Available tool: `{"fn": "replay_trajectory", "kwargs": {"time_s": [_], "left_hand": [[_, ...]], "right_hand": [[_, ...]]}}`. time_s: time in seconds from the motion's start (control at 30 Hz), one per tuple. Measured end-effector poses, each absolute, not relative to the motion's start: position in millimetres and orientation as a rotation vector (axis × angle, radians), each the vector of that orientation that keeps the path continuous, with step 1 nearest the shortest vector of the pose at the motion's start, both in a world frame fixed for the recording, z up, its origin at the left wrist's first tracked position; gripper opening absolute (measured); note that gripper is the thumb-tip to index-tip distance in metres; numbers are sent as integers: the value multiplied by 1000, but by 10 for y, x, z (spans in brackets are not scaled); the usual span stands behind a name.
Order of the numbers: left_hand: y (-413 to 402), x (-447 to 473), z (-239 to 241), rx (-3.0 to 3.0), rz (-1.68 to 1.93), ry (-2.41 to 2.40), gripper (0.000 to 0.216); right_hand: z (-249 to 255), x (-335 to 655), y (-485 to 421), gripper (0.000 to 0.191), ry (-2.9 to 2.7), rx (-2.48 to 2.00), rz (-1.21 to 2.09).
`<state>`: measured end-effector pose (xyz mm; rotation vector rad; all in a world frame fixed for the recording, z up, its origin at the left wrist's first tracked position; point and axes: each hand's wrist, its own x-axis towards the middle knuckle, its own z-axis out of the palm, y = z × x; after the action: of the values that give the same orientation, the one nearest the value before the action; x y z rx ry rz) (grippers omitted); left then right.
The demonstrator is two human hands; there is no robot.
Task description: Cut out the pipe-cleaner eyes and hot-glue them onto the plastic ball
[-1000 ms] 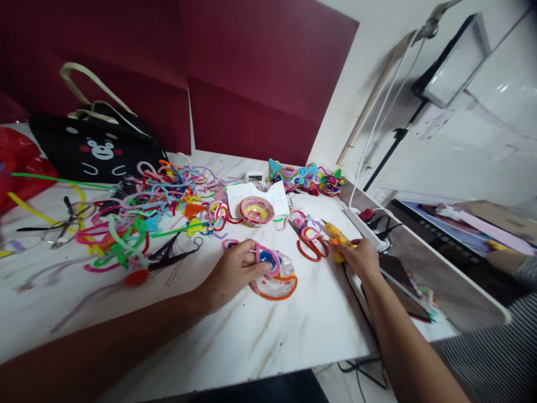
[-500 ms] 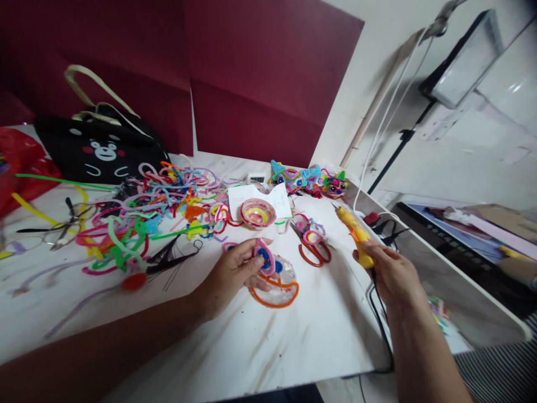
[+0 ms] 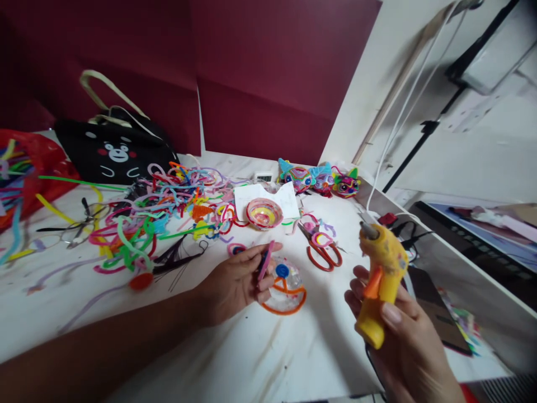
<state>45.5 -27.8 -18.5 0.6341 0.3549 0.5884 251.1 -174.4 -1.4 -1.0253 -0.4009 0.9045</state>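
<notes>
My left hand (image 3: pixel 237 280) pinches a small pink and blue pipe-cleaner piece (image 3: pixel 265 261), now seen nearly edge-on. Just beyond those fingers lies a clear plastic form (image 3: pixel 289 302) edged in orange pipe cleaner, with a blue coil (image 3: pixel 282 271) on it. A second pink and blue piece (image 3: pixel 237 249) rests on the table behind my left hand. My right hand (image 3: pixel 403 330) is wrapped around the handle of a yellow hot glue gun (image 3: pixel 386 263) with an orange trigger. Its nozzle points up and left, and its cord hangs below my wrist.
Orange-handled scissors (image 3: pixel 325 254) lie beyond the plastic form, near a striped bowl (image 3: pixel 264 214) on white paper (image 3: pixel 293 196). Several finished colourful masks (image 3: pixel 297 176) stand at the back. Tangled pipe cleaners (image 3: pixel 168 196), glasses (image 3: pixel 79 229) and a black bag (image 3: pixel 117 151) are on the left.
My right hand has lifted the glue gun nearer and turned it so the nozzle points upward. My left hand has rotated the pink and blue piece from face-on to edge-on.
</notes>
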Motion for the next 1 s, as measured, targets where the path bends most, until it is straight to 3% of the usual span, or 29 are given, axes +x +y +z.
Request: {"fn": "replay_trajectory", "kwargs": {"time_s": [0.3,0.53,0.8,1.0], "left_hand": [[-275,409,-112,636,534,411,40],[-318,439,-77,706,490,465,39],[-390,446,-123,815,510,501,15],[-423,445,-109,853,488,482,12]], "right_hand": [[-125,2320,-1736,49,-492,-1087,768],[-293,2226,-1825,34,-594,-1500,526],[-261,1953,-1763,28,-887,-1464,461],[-280,1901,-1775,25,-994,-1513,437]]}}
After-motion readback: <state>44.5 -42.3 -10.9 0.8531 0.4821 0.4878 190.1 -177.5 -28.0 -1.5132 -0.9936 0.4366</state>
